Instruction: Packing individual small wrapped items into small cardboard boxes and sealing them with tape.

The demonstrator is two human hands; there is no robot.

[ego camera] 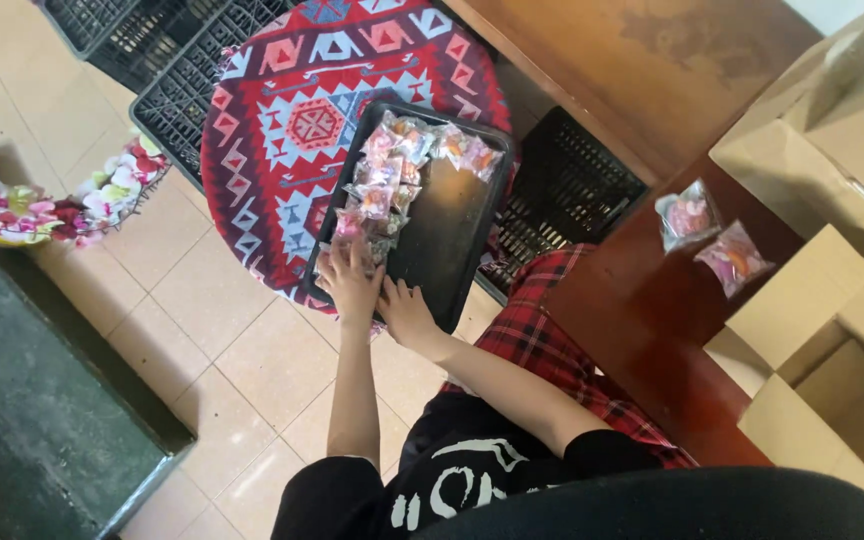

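patterned stool (282, 150), black tray (452, 230), wrapped sweets (382, 185)

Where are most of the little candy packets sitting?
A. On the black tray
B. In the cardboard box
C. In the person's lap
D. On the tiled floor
A. The pile of small clear packets lies on the black tray, which rests on the red patterned cloth; the left hand touches the packets at the tray's near end and the right hand rests on its near edge. Only two packets lie apart, on the brown table.
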